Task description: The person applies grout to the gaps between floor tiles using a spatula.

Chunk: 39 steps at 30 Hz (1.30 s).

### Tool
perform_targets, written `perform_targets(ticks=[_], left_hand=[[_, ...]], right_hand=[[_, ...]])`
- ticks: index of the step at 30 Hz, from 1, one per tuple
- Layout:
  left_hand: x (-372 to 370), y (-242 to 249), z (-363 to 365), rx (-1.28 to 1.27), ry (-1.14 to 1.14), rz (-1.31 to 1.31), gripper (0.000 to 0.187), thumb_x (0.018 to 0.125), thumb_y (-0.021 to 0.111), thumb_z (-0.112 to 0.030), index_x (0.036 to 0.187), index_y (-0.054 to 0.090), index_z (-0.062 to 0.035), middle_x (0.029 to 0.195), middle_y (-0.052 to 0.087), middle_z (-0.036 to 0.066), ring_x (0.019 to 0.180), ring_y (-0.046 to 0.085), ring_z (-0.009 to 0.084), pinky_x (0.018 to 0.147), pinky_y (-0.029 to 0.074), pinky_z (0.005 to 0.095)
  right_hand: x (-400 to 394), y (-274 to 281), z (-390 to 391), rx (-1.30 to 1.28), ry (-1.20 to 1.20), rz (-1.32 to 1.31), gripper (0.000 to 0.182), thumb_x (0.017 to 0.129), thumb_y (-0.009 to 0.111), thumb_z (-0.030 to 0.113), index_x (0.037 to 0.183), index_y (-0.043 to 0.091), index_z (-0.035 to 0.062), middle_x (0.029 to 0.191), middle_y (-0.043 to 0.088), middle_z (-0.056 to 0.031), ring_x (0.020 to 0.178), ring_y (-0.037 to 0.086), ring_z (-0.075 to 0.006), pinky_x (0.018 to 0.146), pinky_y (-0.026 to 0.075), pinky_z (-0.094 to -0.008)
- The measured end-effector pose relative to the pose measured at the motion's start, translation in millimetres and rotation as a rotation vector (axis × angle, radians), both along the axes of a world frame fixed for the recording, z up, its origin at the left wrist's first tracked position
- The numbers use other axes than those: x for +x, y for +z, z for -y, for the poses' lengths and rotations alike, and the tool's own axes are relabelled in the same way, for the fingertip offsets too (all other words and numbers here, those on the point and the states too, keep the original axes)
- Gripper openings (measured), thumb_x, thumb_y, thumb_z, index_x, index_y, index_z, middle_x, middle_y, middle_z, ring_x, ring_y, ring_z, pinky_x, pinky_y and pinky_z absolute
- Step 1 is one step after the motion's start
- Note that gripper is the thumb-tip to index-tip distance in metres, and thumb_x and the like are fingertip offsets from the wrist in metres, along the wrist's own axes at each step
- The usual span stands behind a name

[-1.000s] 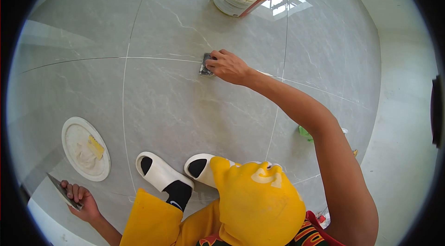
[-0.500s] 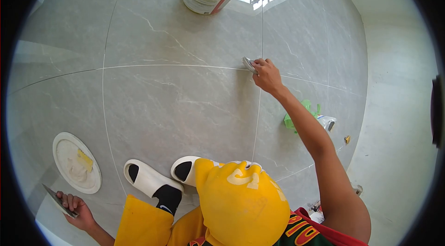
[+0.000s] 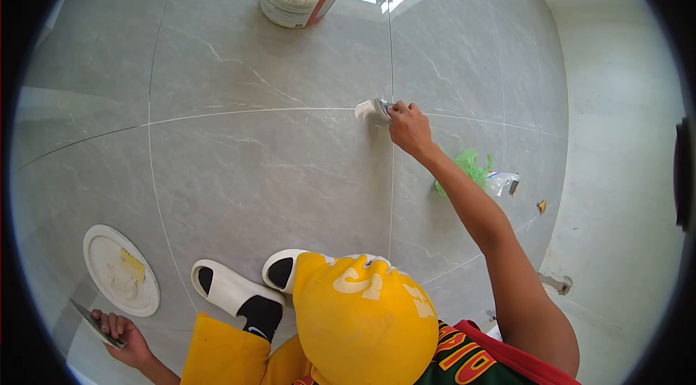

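Note:
My right hand point(image 3: 410, 127) is closed on a small metal scraper point(image 3: 381, 109), which touches the floor where two tile joints cross. A white smear of paste point(image 3: 364, 109) lies on the joint just left of the blade. Down at the lower left, my left hand point(image 3: 125, 338) grips a flat metal trowel point(image 3: 97, 324), tilted above the floor. Close to that hand sits a round white lid point(image 3: 148, 298) bearing whitish paste point(image 3: 122, 278) and a yellow notched spreader point(image 3: 133, 266).
A white bucket point(image 3: 293, 8) with something blue inside stands at the top. Right of my forearm lie a green plastic bag point(image 3: 471, 165), a clear packet point(image 3: 499, 182) and a small yellowish piece point(image 3: 541, 207). White slippers point(image 3: 230, 286) are on my feet; a pale wall rises at right.
White paste now shows at the joint crossing beside the scraper, whose blade has turned. The view has shifted, moving the bucket left and the lid slightly lower in the picture.

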<state>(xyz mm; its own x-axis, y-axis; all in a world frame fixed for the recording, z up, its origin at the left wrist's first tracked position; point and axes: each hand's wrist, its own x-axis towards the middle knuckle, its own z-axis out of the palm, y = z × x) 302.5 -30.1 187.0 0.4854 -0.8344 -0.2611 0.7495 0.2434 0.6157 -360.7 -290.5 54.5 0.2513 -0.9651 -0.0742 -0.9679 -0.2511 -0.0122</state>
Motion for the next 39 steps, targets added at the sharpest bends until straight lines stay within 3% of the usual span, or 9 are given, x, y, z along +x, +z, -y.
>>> perform_targets(ticks=[4, 8, 11, 19, 22, 25, 30, 34, 39], left_hand=[[0, 1, 2, 0.008, 0.058, 0.009, 0.025, 0.090, 0.053, -0.002, 0.112, 0.041, 0.0011, 0.075, 0.045, 0.004, 0.061, 0.043, 0.0122, 0.057, 0.040, 0.0237], [3, 4, -3, 0.031, 0.064, 0.009, 0.024, 0.091, 0.052, -0.002, 0.112, 0.041, 0.0010, 0.074, 0.045, 0.004, 0.062, 0.043, 0.0124, 0.057, 0.040, 0.0239], [6, 5, -10, 0.027, 0.039, 0.013, 0.024, 0.091, 0.053, -0.004, 0.113, 0.044, 0.0031, 0.078, 0.045, 0.003, 0.064, 0.043, 0.0112, 0.061, 0.042, 0.0239], [3, 2, -8, 0.038, 0.089, -0.039, 0.026, 0.090, 0.054, -0.002, 0.113, 0.042, 0.0016, 0.076, 0.046, 0.004, 0.063, 0.044, 0.0120, 0.059, 0.041, 0.0237], [2, -2, 0, -0.015, 0.065, -0.047, 0.028, 0.088, 0.056, -0.001, 0.112, 0.042, 0.0008, 0.075, 0.046, 0.004, 0.061, 0.043, 0.0118, 0.057, 0.041, 0.0238], [5, 3, -2, 0.009, 0.046, -0.008, 0.030, 0.087, 0.058, -0.001, 0.113, 0.042, 0.0006, 0.075, 0.046, 0.003, 0.061, 0.043, 0.0109, 0.058, 0.041, 0.0234], [18, -7, -23, 0.033, 0.061, -0.007, 0.024, 0.092, 0.052, -0.004, 0.113, 0.044, 0.0033, 0.077, 0.046, 0.005, 0.065, 0.043, 0.0121, 0.060, 0.041, 0.0246], [22, -9, -18, 0.088, 0.068, -0.038, 0.026, 0.090, 0.052, 0.000, 0.113, 0.042, 0.0016, 0.076, 0.046, 0.004, 0.063, 0.043, 0.0117, 0.059, 0.040, 0.0237], [16, -3, -4, -0.014, -0.021, 0.009, 0.024, 0.092, 0.051, -0.003, 0.114, 0.043, 0.0030, 0.077, 0.045, 0.004, 0.064, 0.043, 0.0119, 0.060, 0.041, 0.0242]], right_hand=[[10, -15, -18, 0.222, 0.045, -0.064, 0.018, 0.075, 0.054, 0.011, 0.084, 0.064, 0.0000, 0.096, 0.060, -0.0149, 0.081, 0.059, -0.0364, 0.068, 0.051, -0.0473], [-10, -12, 2, 0.164, -0.443, 0.091, 0.026, 0.080, 0.052, 0.021, 0.084, 0.061, -0.0028, 0.101, 0.058, -0.0202, 0.086, 0.060, -0.0424, 0.076, 0.049, -0.0496], [4, -46, 12, 0.101, -0.601, 0.033, 0.028, 0.082, 0.050, 0.022, 0.090, 0.060, -0.0037, 0.102, 0.058, -0.0222, 0.088, 0.060, -0.0428, 0.077, 0.049, -0.0498], [242, -36, 36, 0.184, -0.427, 0.398, 0.020, 0.081, 0.052, 0.012, 0.090, 0.059, -0.0034, 0.098, 0.059, -0.0222, 0.085, 0.062, -0.0419, 0.076, 0.051, -0.0481], [283, -21, 50, 0.581, -0.261, 0.606, 0.028, 0.078, 0.052, 0.018, 0.088, 0.062, -0.0063, 0.095, 0.063, -0.0275, 0.086, 0.061, -0.0448, 0.077, 0.049, -0.0495], [229, -2, 38, 0.365, -0.347, 0.761, 0.033, 0.077, 0.052, 0.023, 0.088, 0.062, -0.0059, 0.093, 0.063, -0.0294, 0.087, 0.060, -0.0451, 0.077, 0.047, -0.0497], [42, -9, 16, 0.092, -0.216, 0.260, 0.023, 0.074, 0.057, 0.020, 0.085, 0.065, 0.0009, 0.093, 0.063, -0.0143, 0.086, 0.058, -0.0343, 0.073, 0.049, -0.0451], [6, -29, 9, -0.133, -0.022, 0.033, 0.020, 0.075, 0.057, 0.008, 0.092, 0.067, 0.0035, 0.101, 0.061, -0.0091, 0.088, 0.058, -0.0306, 0.069, 0.054, -0.0414], [-3, -20, -19, 0.082, 0.029, -0.121, 0.023, 0.075, 0.056, 0.004, 0.095, 0.066, 0.0027, 0.102, 0.060, -0.0082, 0.086, 0.057, -0.0309, 0.064, 0.054, -0.0421]])
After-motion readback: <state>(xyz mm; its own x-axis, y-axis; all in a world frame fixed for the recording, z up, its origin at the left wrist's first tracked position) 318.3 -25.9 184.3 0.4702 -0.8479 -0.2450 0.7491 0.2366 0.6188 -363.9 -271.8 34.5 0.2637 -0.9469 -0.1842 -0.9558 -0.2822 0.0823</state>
